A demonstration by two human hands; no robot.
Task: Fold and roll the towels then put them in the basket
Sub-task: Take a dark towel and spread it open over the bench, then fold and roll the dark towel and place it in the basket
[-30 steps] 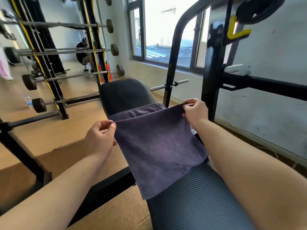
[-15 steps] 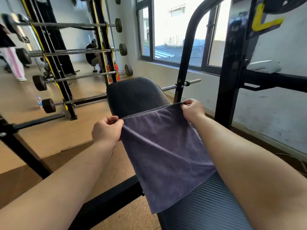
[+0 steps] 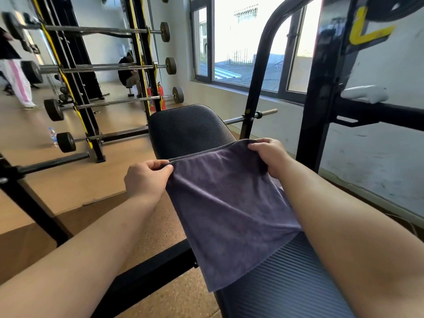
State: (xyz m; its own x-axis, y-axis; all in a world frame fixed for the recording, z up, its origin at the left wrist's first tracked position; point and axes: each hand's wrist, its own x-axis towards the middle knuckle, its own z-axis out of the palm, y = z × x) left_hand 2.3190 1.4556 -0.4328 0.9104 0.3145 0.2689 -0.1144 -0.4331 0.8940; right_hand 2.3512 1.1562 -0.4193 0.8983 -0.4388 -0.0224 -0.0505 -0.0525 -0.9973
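One black padded bench (image 3: 190, 131) runs from the centre of the frame to the lower right, and the task's thing lies over it: a grey-purple towel (image 3: 229, 203) stretched across the middle of the frame, its lower edge draped on the seat pad and slightly over the pad's left side.

A second ago a back layer of cloth showed above the near edge, between the hands. Now only one dark, stitched top edge runs from hand to hand, so the two layers seem to have been brought level. I judge that the first fold in half is made and squared.

The left hand (image 3: 146, 180), at centre left, has its fingers curled and pinches the towel's top left corner between thumb and fingertips. The right hand (image 3: 268, 154), just right of centre and a little higher, grips the top right corner with its fingers curled over the hem.

Both grips match those of a second ago. Laying the towel flat, folding it again and rolling it are not yet done, and no basket is in view. A small water bottle (image 3: 53, 135) stands on the floor at centre left.
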